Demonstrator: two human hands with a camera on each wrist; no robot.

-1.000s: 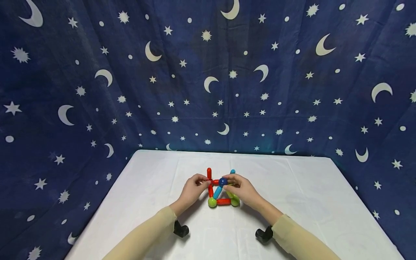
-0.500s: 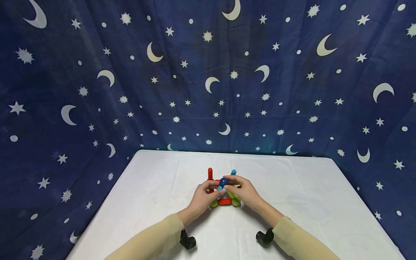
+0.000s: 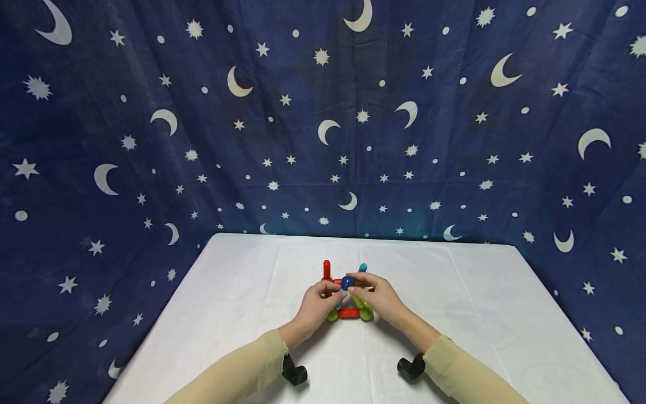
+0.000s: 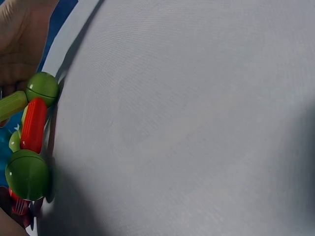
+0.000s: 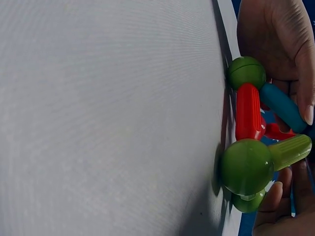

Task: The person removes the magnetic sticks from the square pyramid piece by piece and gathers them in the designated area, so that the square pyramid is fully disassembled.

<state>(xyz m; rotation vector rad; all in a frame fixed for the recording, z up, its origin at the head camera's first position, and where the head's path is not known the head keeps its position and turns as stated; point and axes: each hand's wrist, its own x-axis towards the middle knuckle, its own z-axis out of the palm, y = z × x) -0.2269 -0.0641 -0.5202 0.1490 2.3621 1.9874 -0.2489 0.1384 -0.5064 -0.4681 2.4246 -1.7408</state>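
Note:
A construction of magnetic rods and balls stands on the white table in the head view. My right hand (image 3: 381, 296) pinches the dark blue ball (image 3: 347, 282) at its top between thumb and fingers. Just below that ball, my left hand (image 3: 315, 308) pinches the slanted blue rod (image 5: 283, 107). A yellow-green rod (image 5: 291, 151) slants up on the right side. Along the front, a red rod (image 3: 349, 313) joins two green balls (image 5: 247, 168). Farther back, another red rod (image 3: 326, 269) and a light blue rod (image 3: 363, 267) stick up. The hands partly cover the middle.
The white table (image 3: 242, 280) spreads around the construction. A dark blue curtain (image 3: 282, 140) with moons and stars hangs behind and at both sides. Black wrist-worn pieces (image 3: 295, 372) show below both sleeves.
My left hand has moved right, from the red rods at the left to the blue rod under the blue ball. My right hand has stayed on the ball.

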